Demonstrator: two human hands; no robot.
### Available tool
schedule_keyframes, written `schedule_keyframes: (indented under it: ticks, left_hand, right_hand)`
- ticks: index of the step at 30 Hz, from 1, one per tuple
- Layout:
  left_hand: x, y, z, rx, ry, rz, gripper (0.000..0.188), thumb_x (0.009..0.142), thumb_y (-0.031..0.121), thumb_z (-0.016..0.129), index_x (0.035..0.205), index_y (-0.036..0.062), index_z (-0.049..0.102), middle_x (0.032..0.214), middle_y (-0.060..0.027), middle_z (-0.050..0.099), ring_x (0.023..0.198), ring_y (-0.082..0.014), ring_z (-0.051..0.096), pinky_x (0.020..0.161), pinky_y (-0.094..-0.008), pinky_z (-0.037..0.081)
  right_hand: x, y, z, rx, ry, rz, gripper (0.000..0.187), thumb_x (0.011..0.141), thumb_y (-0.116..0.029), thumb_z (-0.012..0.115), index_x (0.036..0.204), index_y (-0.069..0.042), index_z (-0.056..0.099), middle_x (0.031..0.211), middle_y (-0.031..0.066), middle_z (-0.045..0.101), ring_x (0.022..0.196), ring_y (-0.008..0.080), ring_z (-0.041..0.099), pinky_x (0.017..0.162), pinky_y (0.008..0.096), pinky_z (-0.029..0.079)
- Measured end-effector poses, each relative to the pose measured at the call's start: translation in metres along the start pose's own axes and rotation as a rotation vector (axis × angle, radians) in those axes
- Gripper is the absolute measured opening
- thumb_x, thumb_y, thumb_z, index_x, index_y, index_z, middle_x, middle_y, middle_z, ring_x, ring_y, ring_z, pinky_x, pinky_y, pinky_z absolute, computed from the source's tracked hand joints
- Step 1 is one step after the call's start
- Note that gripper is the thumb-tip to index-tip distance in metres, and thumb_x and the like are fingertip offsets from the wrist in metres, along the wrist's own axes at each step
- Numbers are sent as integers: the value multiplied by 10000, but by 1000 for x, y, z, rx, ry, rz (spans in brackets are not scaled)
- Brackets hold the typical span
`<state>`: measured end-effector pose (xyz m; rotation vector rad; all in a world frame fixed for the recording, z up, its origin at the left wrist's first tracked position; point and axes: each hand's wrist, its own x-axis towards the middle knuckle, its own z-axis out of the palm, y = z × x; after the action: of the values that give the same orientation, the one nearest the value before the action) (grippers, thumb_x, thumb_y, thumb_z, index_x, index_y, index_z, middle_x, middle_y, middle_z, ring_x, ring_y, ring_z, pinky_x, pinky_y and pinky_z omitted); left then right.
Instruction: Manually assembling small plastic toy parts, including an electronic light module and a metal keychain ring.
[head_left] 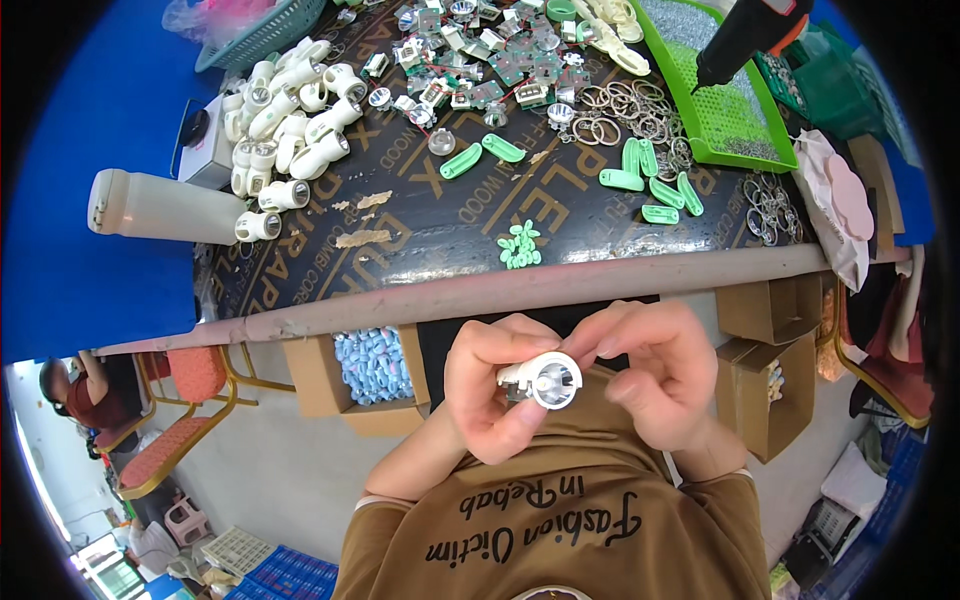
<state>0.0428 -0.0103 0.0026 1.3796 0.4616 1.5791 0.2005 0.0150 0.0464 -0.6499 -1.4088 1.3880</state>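
Note:
Above my lap, just short of the table's front edge, my left hand (490,385) is closed round a small white flashlight (558,384). Its round lens end and shiny reflector point up toward me, and part of the body is hidden by my fingers. My right hand (662,372) is beside it, fingers curled, with a gap between thumb and forefinger. Its fingertips are close to the white rim; whether they touch it I cannot tell. On the table ahead are small green oval pieces (520,245) and longer green shells (462,161).
White flashlight bodies (292,125) are heaped at the left, near a white bottle (165,206). Circuit boards with reflectors (490,65) lie at the back. Metal rings (640,110), a green tray (740,150) and a black power screwdriver (735,45) are at right. Cardboard boxes (312,375) stand below.

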Motion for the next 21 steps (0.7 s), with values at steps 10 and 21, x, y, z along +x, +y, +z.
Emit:
schedule_keyframes:
  ticks: [10, 21]
  left_hand:
    - [-3, 2, -1, 4, 29, -15, 399, 748, 5, 527, 1118, -49, 387, 948, -194, 532, 800, -182, 517, 687, -279, 435]
    - [9, 19, 11, 296, 77, -355, 371, 820, 24, 563, 1133, -40, 372, 998, -132, 571, 861, -136, 570, 743, -262, 464]
  right_hand:
    - [8, -5, -5, -233, -115, -197, 241, 683, -47, 721, 891, -11, 605, 928, 130, 624, 734, 230, 621, 650, 296, 492]
    - [18, 2, -2, -755, 63, -361, 215, 544, -71, 749, 736, -80, 653, 865, 62, 511, 792, 239, 497, 660, 329, 417]
